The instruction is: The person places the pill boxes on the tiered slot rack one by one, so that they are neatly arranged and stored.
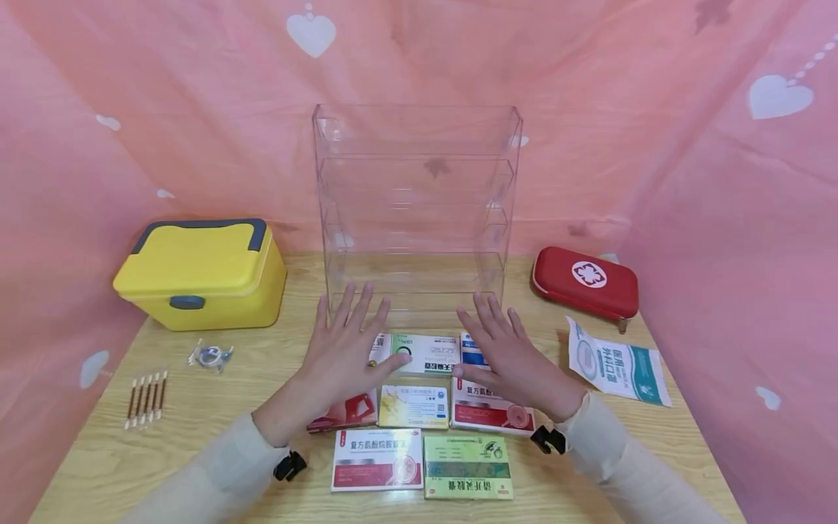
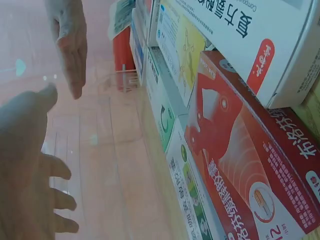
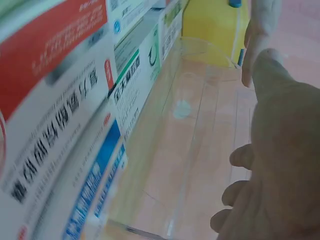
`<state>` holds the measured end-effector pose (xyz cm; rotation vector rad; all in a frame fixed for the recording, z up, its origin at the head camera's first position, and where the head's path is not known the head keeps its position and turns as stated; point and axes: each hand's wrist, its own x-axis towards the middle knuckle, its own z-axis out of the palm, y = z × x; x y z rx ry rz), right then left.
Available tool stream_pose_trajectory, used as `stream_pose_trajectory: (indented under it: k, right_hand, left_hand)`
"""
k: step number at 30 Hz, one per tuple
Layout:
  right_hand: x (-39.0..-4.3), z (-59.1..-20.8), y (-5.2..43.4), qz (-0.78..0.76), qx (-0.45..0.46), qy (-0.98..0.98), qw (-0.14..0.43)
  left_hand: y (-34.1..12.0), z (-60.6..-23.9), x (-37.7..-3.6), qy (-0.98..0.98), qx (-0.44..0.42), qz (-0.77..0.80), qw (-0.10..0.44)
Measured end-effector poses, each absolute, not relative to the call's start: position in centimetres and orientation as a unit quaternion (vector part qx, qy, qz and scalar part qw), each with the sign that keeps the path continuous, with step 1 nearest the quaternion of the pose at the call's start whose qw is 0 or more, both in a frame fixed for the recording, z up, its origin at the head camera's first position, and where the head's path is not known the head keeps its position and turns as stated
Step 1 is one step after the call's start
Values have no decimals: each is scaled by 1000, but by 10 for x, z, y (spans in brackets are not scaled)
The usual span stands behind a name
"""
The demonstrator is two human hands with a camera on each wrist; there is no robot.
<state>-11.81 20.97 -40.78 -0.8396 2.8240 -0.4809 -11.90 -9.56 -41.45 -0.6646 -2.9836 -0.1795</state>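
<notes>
My left hand (image 1: 345,355), fingers spread, hovers over the left side of a group of medicine boxes. Across from it, my right hand (image 1: 503,358) is held above the right side, also with fingers spread, and neither hand grips anything. Beneath the hands lie a white and green box (image 1: 428,354), a yellow and white box (image 1: 414,406) and a partly covered red box (image 2: 225,145). A red and white box (image 1: 377,460) and a green box (image 1: 468,467) lie nearest me. Just beyond my fingertips stands a clear tiered rack (image 1: 414,253).
At the left are a yellow case (image 1: 203,269), a small bag with tubing (image 1: 211,356) and several cotton swabs (image 1: 147,399). A red first-aid pouch (image 1: 585,284) and a mask packet (image 1: 618,364) lie at the right. Pink curtain (image 1: 419,58) surrounds the table.
</notes>
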Motion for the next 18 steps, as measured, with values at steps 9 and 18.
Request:
stream_pose_trajectory:
  k: [9,18]
  right_hand:
    - [-115,-425,235,-358,-136,923,42]
    - [-109,-454,264,-393,-25,913,106]
  left_hand:
    - [-124,-401,-153,-934,-181,-243,189]
    - [-157,-403,-194,-866,-45,-454,205]
